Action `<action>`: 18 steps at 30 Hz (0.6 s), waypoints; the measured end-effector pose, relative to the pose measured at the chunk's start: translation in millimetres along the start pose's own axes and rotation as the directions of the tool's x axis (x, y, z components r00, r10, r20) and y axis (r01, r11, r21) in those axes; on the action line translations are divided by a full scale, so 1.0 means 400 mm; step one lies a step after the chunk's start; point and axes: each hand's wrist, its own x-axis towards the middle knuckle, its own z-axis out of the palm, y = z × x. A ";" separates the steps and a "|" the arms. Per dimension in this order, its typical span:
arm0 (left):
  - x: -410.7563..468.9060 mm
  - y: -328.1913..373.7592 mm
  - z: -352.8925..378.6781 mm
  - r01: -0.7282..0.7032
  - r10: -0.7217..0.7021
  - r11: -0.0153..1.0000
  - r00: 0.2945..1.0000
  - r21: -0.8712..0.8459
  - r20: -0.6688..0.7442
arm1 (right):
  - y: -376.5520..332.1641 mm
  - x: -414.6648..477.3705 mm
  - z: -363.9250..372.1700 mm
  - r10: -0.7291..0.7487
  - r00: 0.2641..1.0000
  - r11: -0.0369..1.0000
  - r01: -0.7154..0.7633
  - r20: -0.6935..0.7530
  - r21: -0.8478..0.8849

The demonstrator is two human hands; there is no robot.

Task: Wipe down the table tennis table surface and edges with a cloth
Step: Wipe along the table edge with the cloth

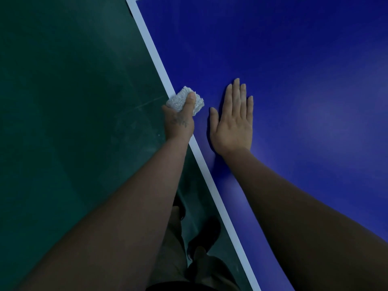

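Blue table (294,59) fills the right half of the head view; its white border stripe (151,47) runs diagonally from top centre down to bottom right of centre; dark green floor (63,101) lies to the left of it.

Left hand (179,120) sits right at the table's edge, over the stripe; fingers and thumb curled round a bunched white cloth (177,100), thumb on top; the cloth is pressed against the stripe and just onto the blue beside it; the fingers under the cloth are hidden.

Right hand (233,120) lies flat on the blue surface, palm down, fingers straight and close together, thumb spread toward the cloth; it holds nothing; it is just beside the left hand but not touching it or the cloth.

Both forearms bare, reaching in from the bottom of the view; between them, below the table's edge, dark shoes (204,232) stand on the floor; light is dim, detail there is poor.
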 end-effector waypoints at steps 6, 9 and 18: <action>0.086 0.060 -0.005 -0.002 0.002 1.000 1.000 -0.013 0.012 | -0.039 0.119 0.018 0.002 1.000 0.996 -0.004 -0.018 -0.086; 0.140 0.100 -0.013 0.007 -0.007 1.000 1.000 -0.025 0.001 | -0.064 0.170 0.027 0.006 1.000 0.996 -0.008 -0.028 -0.090; 0.296 0.214 -0.033 0.034 -0.034 0.999 0.999 -0.004 0.024 | -0.060 0.177 0.038 0.000 1.000 0.996 -0.002 -0.016 -0.094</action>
